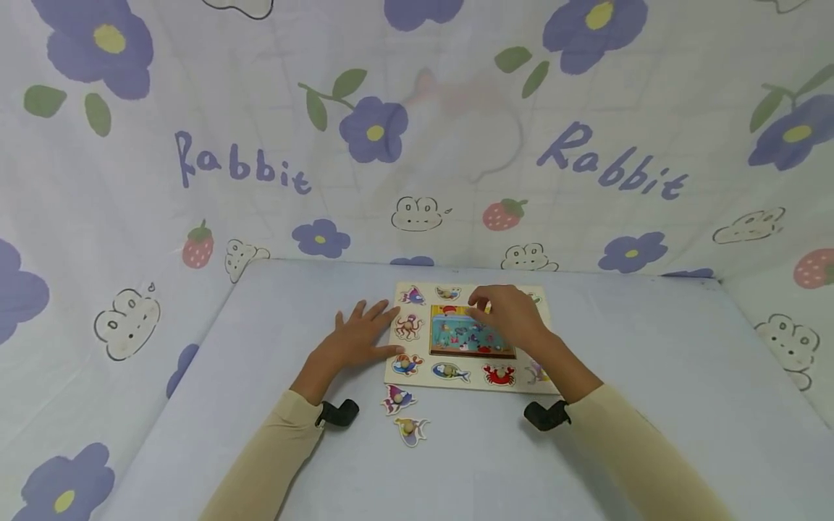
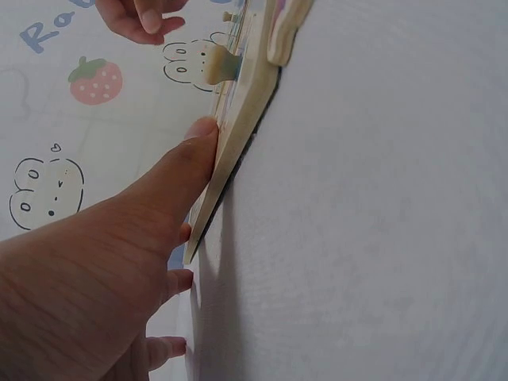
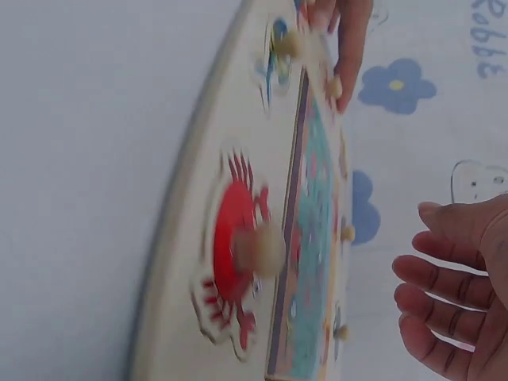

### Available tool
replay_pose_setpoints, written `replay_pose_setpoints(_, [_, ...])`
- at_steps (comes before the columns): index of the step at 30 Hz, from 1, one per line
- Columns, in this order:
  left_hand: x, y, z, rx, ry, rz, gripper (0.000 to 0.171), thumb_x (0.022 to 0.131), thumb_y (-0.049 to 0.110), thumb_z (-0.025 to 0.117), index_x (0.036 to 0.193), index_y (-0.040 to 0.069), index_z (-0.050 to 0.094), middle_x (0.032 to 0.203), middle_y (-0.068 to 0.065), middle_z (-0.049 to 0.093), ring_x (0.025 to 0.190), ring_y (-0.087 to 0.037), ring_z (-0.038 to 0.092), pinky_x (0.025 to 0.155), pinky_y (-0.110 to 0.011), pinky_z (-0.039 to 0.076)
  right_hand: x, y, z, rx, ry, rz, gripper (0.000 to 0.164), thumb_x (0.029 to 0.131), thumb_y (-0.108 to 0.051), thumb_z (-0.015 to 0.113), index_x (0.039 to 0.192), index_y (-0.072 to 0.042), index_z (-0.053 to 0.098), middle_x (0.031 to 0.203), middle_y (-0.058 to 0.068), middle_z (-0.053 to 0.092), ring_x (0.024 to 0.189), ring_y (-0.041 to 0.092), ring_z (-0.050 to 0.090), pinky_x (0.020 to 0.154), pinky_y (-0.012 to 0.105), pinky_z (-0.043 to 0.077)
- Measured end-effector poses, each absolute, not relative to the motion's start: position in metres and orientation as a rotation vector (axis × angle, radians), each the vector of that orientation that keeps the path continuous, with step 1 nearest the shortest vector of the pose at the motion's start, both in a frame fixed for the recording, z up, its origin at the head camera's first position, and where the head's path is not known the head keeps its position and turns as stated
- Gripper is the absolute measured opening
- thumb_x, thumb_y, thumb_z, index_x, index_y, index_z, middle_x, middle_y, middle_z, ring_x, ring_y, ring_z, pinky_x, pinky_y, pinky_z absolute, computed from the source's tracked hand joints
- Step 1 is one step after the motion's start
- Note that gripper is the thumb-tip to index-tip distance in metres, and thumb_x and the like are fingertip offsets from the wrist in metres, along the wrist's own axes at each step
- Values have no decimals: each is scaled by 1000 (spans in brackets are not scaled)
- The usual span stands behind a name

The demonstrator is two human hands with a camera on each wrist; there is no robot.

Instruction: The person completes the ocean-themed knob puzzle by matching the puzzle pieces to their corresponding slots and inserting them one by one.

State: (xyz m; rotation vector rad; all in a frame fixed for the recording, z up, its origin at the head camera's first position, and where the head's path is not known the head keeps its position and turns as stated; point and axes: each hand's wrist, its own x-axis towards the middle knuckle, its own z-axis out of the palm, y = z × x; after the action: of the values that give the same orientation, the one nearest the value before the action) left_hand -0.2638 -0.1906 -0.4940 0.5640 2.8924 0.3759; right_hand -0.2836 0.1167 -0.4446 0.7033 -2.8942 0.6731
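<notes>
A wooden peg puzzle board (image 1: 426, 378) lies on the table, with a sea picture (image 1: 462, 336) in its middle and sea-animal pieces around it. My left hand (image 1: 355, 340) rests at the board's left edge, fingers spread, its thumb touching the edge near the clownfish piece (image 1: 407, 364). Above the picture's upper right hovers my right hand (image 1: 515, 315), its fingers loosely bent and nothing between them. The right wrist view shows its thumb and fingers (image 3: 436, 274) apart, with the red crab piece (image 3: 232, 214) nearby. This hand hides part of the board's right side.
Two loose knobbed pieces lie in front of the board: a purple fish (image 1: 397, 399) touching or very near its front edge, and a yellowish fish (image 1: 409, 428) closer to me. A patterned cloth (image 1: 456, 159) hangs behind the white table (image 1: 651, 362).
</notes>
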Motion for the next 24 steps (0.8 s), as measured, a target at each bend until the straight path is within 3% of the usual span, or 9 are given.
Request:
replay_pose_setpoints(11, [-262,-191,-493,558,2891,399,87,94,65,59,163,22,26,169,-9,18,152,-48,9,111,-78,8,-239,109,-446,757,-2859,749,16,91,-28,78,101,-15,77,77,-10,66,62,9,52,49,27,41])
replay_pose_setpoints(24, [-264,-190,-498,565,2892,370,88,94,66,57,163,23,25,169,-9,18,152,-48,9,111,-79,9,-193,96,-445,826,-2856,756,12,90,-27,79,99,-19,78,75,-16,61,65,7,49,56,25,43])
